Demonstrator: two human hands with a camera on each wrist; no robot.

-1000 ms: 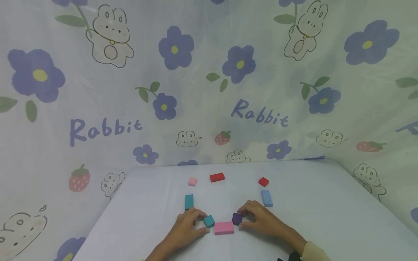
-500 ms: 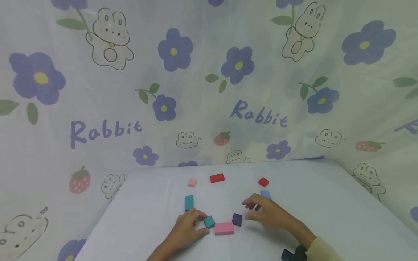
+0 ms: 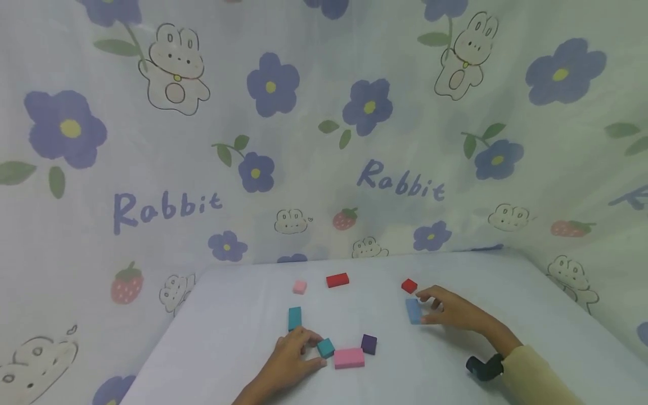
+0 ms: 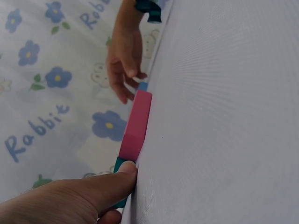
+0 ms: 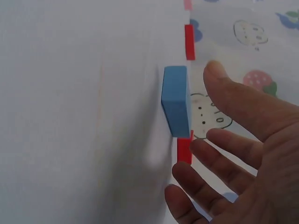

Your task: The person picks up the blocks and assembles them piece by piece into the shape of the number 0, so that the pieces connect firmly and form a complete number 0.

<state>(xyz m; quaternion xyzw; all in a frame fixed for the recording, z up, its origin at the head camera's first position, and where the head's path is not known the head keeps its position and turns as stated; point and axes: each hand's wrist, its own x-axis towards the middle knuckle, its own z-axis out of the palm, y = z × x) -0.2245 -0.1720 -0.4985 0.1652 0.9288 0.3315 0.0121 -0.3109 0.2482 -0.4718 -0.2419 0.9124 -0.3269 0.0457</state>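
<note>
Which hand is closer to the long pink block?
Left: the left hand pinches the small teal block beside the pink block; the right hand is farther, by the light blue block.

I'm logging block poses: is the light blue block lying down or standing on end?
Lying down: in the head view, the light blue block stretches lengthwise along the white tabletop, its long face up.

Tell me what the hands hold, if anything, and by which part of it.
The left hand pinches the teal cube by its sides. The right hand holds nothing; it is beside the blue block.
</note>
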